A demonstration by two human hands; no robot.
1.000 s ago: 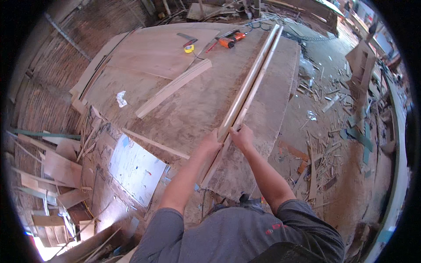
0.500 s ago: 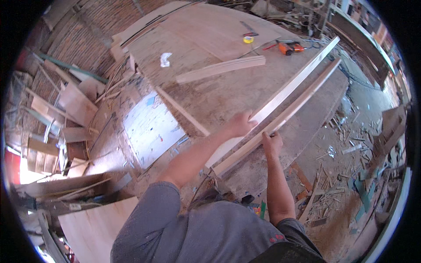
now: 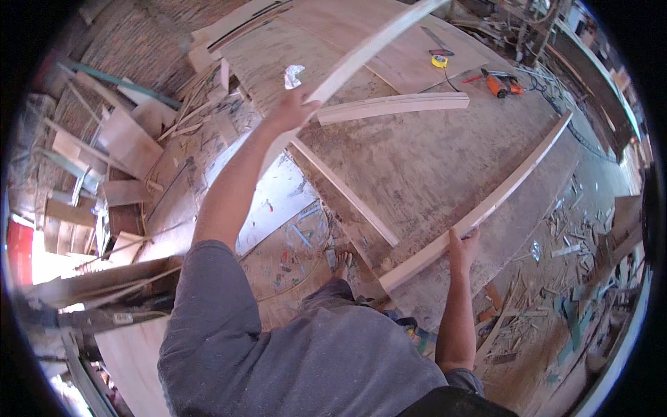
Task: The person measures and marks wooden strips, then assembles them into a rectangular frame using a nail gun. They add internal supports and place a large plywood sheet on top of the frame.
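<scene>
My left hand point(image 3: 292, 111) is closed around a long pale wooden strip point(image 3: 372, 50), raised over the far left of the worktable. The strip slants up to the top edge of the view, and my forearm covers part of its lower end. Closer to me, my right hand point(image 3: 463, 250) grips a second wooden strip point(image 3: 517, 182) near its near end, along the table's right side. Between the two lie a short stack of wooden strips point(image 3: 396, 106) and a thin wooden batten point(image 3: 345, 190) on the wooden tabletop point(image 3: 417, 163).
A yellow tape measure point(image 3: 439, 61), an orange power tool point(image 3: 497, 86) and a crumpled white scrap point(image 3: 294, 76) rest on the table. A white panel point(image 3: 274, 198) lies beyond its left edge. Wood offcuts point(image 3: 521, 313) litter the floor at right; boards point(image 3: 130, 142) lean at left.
My left hand has swung left and away with its strip, parting it from the other one. My right hand has shifted slightly right and nearer, still on its strip.
</scene>
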